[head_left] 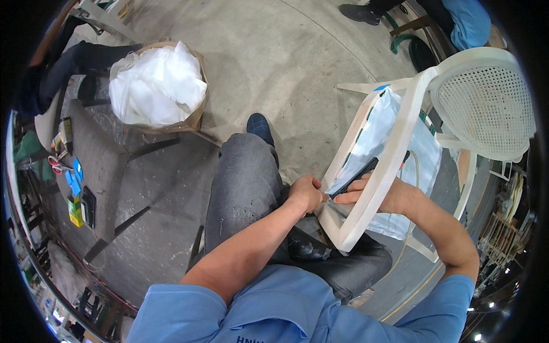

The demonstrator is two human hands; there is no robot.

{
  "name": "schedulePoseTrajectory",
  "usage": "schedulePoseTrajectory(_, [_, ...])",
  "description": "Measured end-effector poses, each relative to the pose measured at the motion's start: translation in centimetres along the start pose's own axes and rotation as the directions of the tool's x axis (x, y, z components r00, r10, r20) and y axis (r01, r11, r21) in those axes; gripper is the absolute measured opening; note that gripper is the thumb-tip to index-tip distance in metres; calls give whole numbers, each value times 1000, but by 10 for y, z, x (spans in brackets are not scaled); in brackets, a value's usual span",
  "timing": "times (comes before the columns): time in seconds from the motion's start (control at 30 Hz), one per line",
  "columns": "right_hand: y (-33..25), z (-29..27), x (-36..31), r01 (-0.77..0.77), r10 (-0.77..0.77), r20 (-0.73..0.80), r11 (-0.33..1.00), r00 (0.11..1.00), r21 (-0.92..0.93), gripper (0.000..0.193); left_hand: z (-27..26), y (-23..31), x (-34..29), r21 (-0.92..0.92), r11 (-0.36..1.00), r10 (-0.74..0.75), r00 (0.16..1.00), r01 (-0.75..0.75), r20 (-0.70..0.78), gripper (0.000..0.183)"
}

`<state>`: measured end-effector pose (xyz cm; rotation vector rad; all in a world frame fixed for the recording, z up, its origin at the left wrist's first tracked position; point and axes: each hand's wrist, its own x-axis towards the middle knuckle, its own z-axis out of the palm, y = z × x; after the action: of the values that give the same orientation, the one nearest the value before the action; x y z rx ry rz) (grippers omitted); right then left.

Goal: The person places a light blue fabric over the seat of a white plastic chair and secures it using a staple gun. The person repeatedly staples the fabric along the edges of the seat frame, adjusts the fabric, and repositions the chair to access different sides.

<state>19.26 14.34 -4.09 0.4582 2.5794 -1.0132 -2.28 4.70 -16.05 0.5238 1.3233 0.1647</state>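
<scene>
Black hand tool (355, 175) at the near corner of a whitish cane-back chair (393, 151)

From where I stood, a seated person in a blue shirt (274, 300) had the chair tipped at their right side, near corner over the right thigh. Right hand (380, 194) reached in past the pale rail, fingers closed around the black hand tool; rail hid part of that grip. Thin yellowish hose (416, 171) hung by the right hand and ran down past the rail. Left hand (307, 192) sat at the inner edge of the same corner, fingers curled in, thumb and fingertips drawn together just beside the right fingertips; couldn't tell if they pinched anything. White sheeting (372, 131) filled the seat frame, blue patch (381, 87) at its far end. Woven cane back (483, 103) pointed up and right.

Left side: grey upholstered chair (97, 151) carried red-handled scissors (55, 164), blue pieces (74, 178), a yellow-green box (75, 211) and a flat black item (88, 207), too small to identify. Beyond the person's left knee (243, 177), a brown carton (195, 117) was heaped with white soft material (160, 83). Other people close by: dark trouser leg (97, 55) behind the carton, dark shoe (360, 14) and blue clothing (466, 24) at upper right, all on a grey concrete floor (274, 63)
</scene>
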Motion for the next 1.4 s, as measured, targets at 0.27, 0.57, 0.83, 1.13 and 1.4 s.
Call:
schedulePoseTrajectory(0.27, [-2,-16,14,143,-145,8,959,989,-246,45,-2,2,-2,5,1000,6,1000,-6,-1,50])
schedulePoseTrajectory(0.57, [-14,-47,38,142,-27,402,955,915,-260,48,-4,1,-2,-24,1000,-3,999,4,39,48])
schedulePoseTrajectory(0.83, [-11,-49,44,165,-47,433,957,900,-238,51,-7,2,-1,2,1000,6,998,-6,58,48])
schedulePoseTrajectory(1.13, [-16,-48,47,91,44,468,961,883,-262,58,-7,-2,0,-45,999,-9,999,12,53,47])
schedulePoseTrajectory(1.4, [-11,-18,7,-109,117,206,993,972,-46,74,-6,4,-6,-74,997,-24,988,35,152,56])
